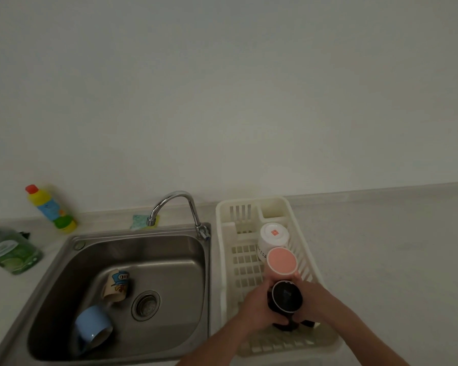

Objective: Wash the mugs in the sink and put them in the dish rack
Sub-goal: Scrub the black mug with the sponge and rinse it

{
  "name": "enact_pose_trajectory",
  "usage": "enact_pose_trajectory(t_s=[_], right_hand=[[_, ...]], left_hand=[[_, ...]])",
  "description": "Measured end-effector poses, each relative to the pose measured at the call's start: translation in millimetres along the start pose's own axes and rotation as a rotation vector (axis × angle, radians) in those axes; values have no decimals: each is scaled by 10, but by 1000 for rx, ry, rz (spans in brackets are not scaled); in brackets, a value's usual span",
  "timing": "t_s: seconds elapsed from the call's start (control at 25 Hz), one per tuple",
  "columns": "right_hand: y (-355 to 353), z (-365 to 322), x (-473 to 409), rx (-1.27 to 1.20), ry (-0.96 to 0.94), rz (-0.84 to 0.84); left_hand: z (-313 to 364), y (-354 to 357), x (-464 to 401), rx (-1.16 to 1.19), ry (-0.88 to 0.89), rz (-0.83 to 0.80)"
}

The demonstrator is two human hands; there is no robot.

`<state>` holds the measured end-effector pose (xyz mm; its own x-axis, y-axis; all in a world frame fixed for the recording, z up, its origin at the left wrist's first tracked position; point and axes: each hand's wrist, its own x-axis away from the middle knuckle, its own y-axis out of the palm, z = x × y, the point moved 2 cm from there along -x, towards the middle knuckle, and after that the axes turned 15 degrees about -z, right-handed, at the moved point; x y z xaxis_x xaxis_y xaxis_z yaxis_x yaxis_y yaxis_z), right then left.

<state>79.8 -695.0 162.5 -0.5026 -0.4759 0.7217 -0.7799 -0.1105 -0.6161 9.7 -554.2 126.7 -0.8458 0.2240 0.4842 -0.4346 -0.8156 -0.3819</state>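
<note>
five mugs: three upturned in the one dish rack point(224, 260), two in the one sink point(64, 262); two bottles, one sponge point(140, 221), one tap point(180, 207), two hands

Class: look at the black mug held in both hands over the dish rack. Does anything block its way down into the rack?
Nothing visible blocks it. The black mug, upside down in the left hand and right hand, is at the rack's near end. The pink mug sits just behind it, close but not underneath.
</note>
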Motion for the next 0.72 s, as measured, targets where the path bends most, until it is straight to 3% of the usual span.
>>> enact_pose_trajectory(t_s=[0.2, 0.4, 0.72], right_hand=[[-20, 83, 39, -35, -11, 42], [-98, -55, 186, -41, 2, 152], [-174, -1245, 288, 18, -91, 318]], left_hand=[[136, -51, 143, -42, -48, -19], [317, -446, 466, -115, -68, 86], [-492, -1527, 1304, -389, -145, 274]])
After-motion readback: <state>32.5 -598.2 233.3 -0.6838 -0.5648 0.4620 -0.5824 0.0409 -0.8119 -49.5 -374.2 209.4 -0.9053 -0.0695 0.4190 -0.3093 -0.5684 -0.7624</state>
